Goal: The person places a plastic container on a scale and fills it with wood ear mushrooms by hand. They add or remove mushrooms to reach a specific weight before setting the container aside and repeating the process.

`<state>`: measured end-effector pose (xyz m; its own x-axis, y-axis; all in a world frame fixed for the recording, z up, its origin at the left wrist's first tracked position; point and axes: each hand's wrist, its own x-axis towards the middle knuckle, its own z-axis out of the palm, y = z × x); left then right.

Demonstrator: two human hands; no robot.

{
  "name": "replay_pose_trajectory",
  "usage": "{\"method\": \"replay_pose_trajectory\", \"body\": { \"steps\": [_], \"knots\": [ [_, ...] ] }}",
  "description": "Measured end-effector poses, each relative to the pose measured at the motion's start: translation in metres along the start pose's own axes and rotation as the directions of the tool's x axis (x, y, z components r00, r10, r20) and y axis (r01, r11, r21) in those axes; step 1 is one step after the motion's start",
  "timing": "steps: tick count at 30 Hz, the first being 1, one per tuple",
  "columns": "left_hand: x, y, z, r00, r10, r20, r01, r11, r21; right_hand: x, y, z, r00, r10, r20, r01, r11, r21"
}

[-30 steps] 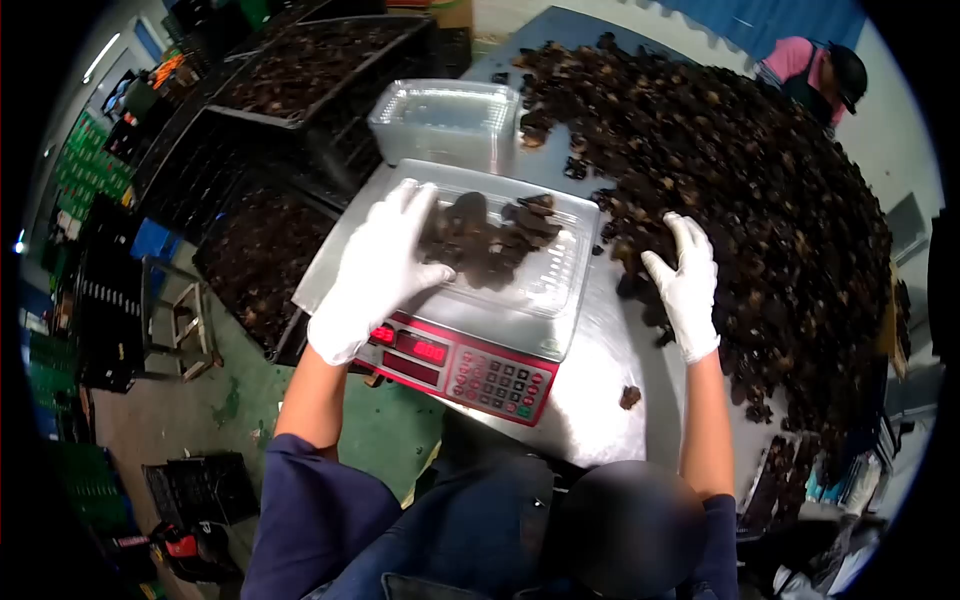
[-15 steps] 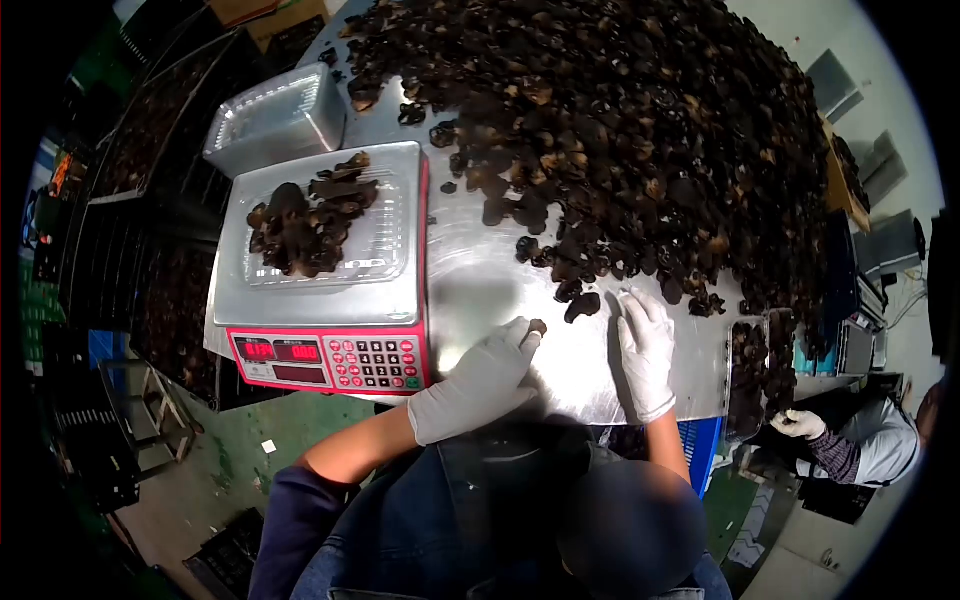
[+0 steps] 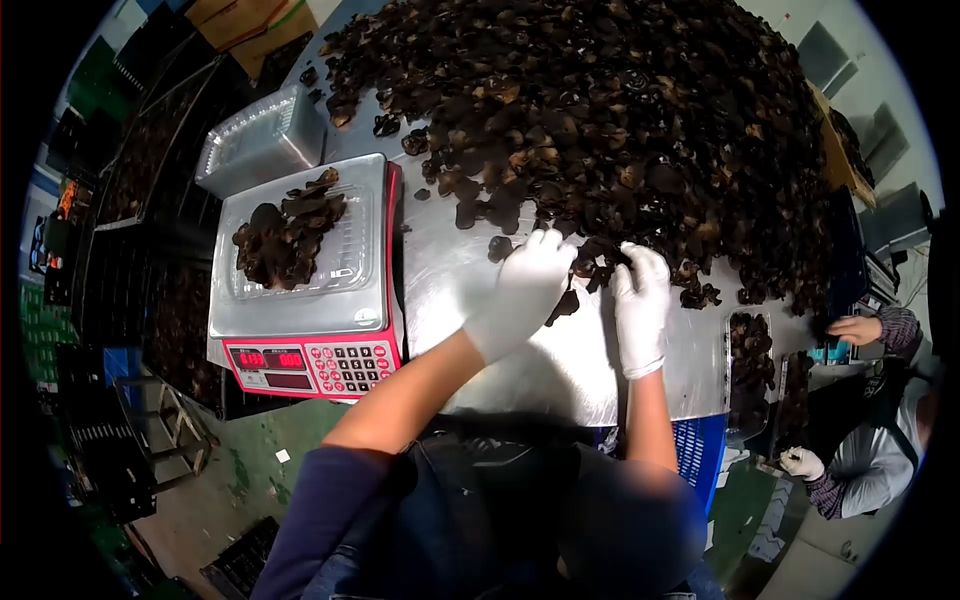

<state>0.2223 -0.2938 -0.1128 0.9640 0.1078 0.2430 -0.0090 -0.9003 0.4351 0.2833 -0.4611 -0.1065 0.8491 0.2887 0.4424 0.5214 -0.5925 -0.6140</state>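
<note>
At the near edge of a big pile of dark wood ear mushrooms [image 3: 600, 130], both my hands work in white gloves. My left hand [image 3: 525, 290] reaches its stretched fingers onto the edge pieces; its thumb is mostly hidden. A loose mushroom piece [image 3: 565, 308] lies beside its palm. My right hand [image 3: 642, 310] has bent fingers and thumb closing about a dark mushroom piece at the pile's edge. To the left, a red scale [image 3: 300, 368] bears a clear plastic tray [image 3: 358, 255] with a clump of mushrooms [image 3: 288, 235] in it.
Stacked clear trays [image 3: 265, 145] stand behind the scale on the metal table [image 3: 440, 280]. A filled tray [image 3: 748, 370] sits at the table's right edge, above a blue crate [image 3: 698, 455]. A co-worker [image 3: 875, 450] is at the far right. Black racks [image 3: 150, 200] line the left.
My left hand has moved forward and right from near the scale to the pile, the small piece it pinched no longer visible. My right hand has moved slightly forward, its fingers now more bent.
</note>
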Motion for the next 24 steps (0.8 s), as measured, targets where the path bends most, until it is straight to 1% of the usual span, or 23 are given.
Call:
{"method": "replay_pose_trajectory", "body": {
  "steps": [1,2,3,4,5,6,7,8,9,11,12,13,14,15,16,17,18,19,21,22,23,24],
  "knots": [
    [-0.013,0.003,-0.005,0.999,0.033,-0.016,-0.033,0.999,0.016,0.008,0.007,-0.005,0.997,0.068,0.025,-0.068,0.998,0.01],
    [-0.024,0.004,-0.01,0.997,0.067,-0.031,-0.066,0.997,0.031,0.013,0.007,-0.01,0.992,0.098,0.085,-0.103,0.994,0.048],
    [-0.033,0.003,-0.015,0.997,0.074,-0.022,-0.073,0.997,0.03,0.017,0.007,-0.014,0.981,0.125,0.145,-0.139,0.987,0.085],
    [-0.043,0.001,-0.02,0.996,0.065,-0.053,-0.065,0.998,0.001,0.016,0.012,-0.006,0.964,0.17,0.203,-0.2,0.97,0.136],
    [-0.051,0.0,-0.024,0.995,0.052,-0.087,-0.055,0.998,-0.027,0.015,0.006,-0.004,0.946,0.157,0.283,-0.197,0.973,0.12],
    [-0.059,0.001,-0.027,0.993,0.025,-0.111,-0.03,0.999,-0.045,0.012,0.001,-0.001,0.939,0.111,0.326,-0.11,0.994,-0.022],
    [-0.064,0.001,-0.03,0.994,0.025,-0.11,-0.03,0.999,-0.043,0.009,-0.002,0.0,0.925,0.072,0.374,-0.013,0.987,-0.159],
    [-0.068,0.001,-0.033,0.999,-0.023,-0.049,0.018,0.996,-0.091,0.003,0.004,0.007,0.943,-0.014,0.333,0.085,0.977,-0.198],
    [-0.071,0.001,-0.036,0.998,-0.069,0.012,0.07,0.988,-0.136,-0.003,0.008,0.009,0.942,-0.017,0.335,0.087,0.977,-0.195],
    [-0.079,-0.002,-0.04,0.997,-0.079,0.008,0.08,0.988,-0.13,-0.015,0.015,0.008,0.978,0.007,0.21,0.017,0.993,-0.115],
    [-0.082,-0.004,-0.042,0.997,-0.081,0.009,0.082,0.989,-0.126,-0.017,0.004,-0.008,0.975,0.052,0.217,-0.033,0.996,-0.088],
    [-0.085,-0.005,-0.045,0.996,-0.083,0.008,0.084,0.989,-0.125,-0.026,0.0,-0.024,0.982,0.03,0.184,-0.013,0.996,-0.093],
    [-0.087,-0.005,-0.05,0.995,-0.095,0.017,0.097,0.987,-0.131,-0.035,0.001,-0.048,0.974,-0.051,0.222,0.088,0.983,-0.16],
    [-0.087,-0.006,-0.055,0.994,-0.108,0.026,0.11,0.984,-0.138,-0.049,-0.002,-0.082,0.913,0.013,0.408,0.173,0.893,-0.416],
    [-0.086,-0.006,-0.061,0.994,-0.111,0.023,0.113,0.984,-0.137,-0.059,0.0,-0.117,0.836,-0.055,0.546,0.292,0.887,-0.357],
    [-0.084,-0.006,-0.067,0.983,-0.171,0.068,0.181,0.966,-0.184,-0.058,-0.018,-0.154,0.73,0.064,0.681,0.18,0.943,-0.281],
    [-0.081,-0.006,-0.069,0.967,-0.227,0.114,0.248,0.941,-0.231,-0.064,-0.01,-0.181,0.673,0.069,0.736,0.203,0.94,-0.273],
    [-0.076,-0.008,-0.064,0.967,-0.229,0.113,0.25,0.939,-0.236,-0.072,0.002,-0.194,0.655,0.159,0.738,0.226,0.892,-0.392],
    [-0.057,-0.011,-0.053,0.981,-0.196,0.005,0.196,0.979,-0.06,-0.062,-0.012,-0.179,0.791,0.139,0.596,0.174,0.882,-0.438],
    [-0.043,-0.009,-0.054,0.958,-0.262,0.116,0.272,0.958,-0.086,-0.05,-0.023,-0.167,0.8,0.146,0.581,0.174,0.872,-0.458],
    [-0.037,-0.009,-0.045,0.959,-0.263,0.103,0.272,0.958,-0.089,-0.045,-0.015,-0.145,0.876,-0.011,0.483,0.205,0.913,-0.353],
    [-0.034,-0.012,-0.031,0.959,-0.26,0.109,0.265,0.964,-0.034,-0.033,-0.018,-0.122,0.893,0.053,0.447,0.093,0.95,-0.299]
  ]
}}
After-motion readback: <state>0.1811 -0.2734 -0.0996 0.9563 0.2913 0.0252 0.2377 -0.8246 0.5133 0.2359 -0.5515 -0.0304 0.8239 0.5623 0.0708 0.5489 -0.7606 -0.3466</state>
